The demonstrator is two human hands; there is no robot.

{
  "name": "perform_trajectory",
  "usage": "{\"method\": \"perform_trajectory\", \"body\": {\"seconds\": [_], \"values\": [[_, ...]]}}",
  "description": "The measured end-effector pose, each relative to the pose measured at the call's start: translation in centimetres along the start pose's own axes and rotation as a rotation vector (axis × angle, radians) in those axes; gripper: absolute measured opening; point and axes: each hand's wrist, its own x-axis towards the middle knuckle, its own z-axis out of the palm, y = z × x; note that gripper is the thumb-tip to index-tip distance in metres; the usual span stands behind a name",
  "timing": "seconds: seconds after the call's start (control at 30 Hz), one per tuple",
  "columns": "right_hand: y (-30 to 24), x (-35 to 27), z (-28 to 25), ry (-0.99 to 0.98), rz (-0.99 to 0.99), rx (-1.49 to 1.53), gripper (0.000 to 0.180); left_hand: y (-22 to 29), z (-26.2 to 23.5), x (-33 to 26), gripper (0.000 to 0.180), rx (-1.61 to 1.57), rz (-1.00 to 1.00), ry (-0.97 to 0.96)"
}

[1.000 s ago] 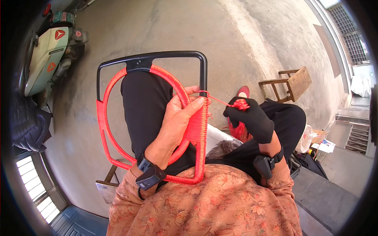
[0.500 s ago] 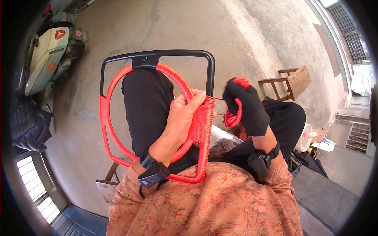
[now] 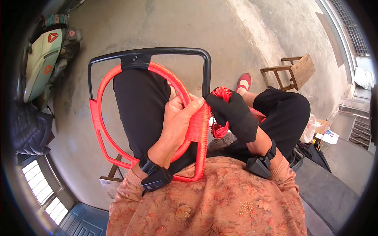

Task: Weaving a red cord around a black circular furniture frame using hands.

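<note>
A black metal frame (image 3: 173, 51), squared outside with a ring inside, rests over my left thigh. Red cord (image 3: 200, 126) is wound tightly around its lower bars, most of the ring, and a wide band joining ring and right side. My bare left hand (image 3: 177, 118) grips this band, thumb pressed on its upper edge where the winding ends. In a black glove, my right hand (image 3: 236, 114) is closed around a bundle of red cord (image 3: 220, 129), close beside the frame's right bar. Loops hang below the glove, and some cord shows above it.
A small wooden stool (image 3: 295, 72) stands at the right on the concrete floor. To the far left are a pale scooter (image 3: 43, 67) and a dark padded jacket (image 3: 31, 126). Bags and boxes (image 3: 323, 129) lie right of my knee. Another wooden seat (image 3: 110, 183) shows at lower left.
My right hand has moved left and down with the cord bundle, up against the frame's bar. The frame has shifted slightly left. My left hand keeps its hold.
</note>
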Motion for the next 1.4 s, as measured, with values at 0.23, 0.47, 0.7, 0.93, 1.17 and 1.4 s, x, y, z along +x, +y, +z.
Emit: {"method": "perform_trajectory", "body": {"seconds": [0.23, 0.47, 0.7, 0.93, 1.17, 1.4], "values": [[0.1, -1.2, -5.2, 0.126, -0.103, 0.435, 0.026, 1.2, 0.5, 0.7, 0.022, -0.086, -0.105, -0.063], [-0.3, -7.2, -11.3, 0.359, -0.528, -0.389, 0.03, 1.9, 0.2, 0.6, 0.02, 0.086, -0.098, -0.108], [3.3, -9.2, -17.0, 0.316, -0.423, 0.6, 0.045, 2.7, 0.0, -0.4, 0.019, 0.178, -0.132, -0.11], [0.2, -4.1, -14.9, 0.264, -0.945, -0.924, 0.044, 5.2, 1.6, -2.2, 0.019, 0.22, -0.219, -0.198], [-0.1, -2.5, -12.8, -0.018, -0.459, 0.31, 0.034, 9.8, 8.1, -5.6, 0.03, 0.475, -0.065, -0.671], [1.8, -5.7, -13.1, 0.043, -0.53, 0.54, 0.033, 9.3, 10.8, -7.2, 0.077, 0.691, 0.309, -0.861]]}}
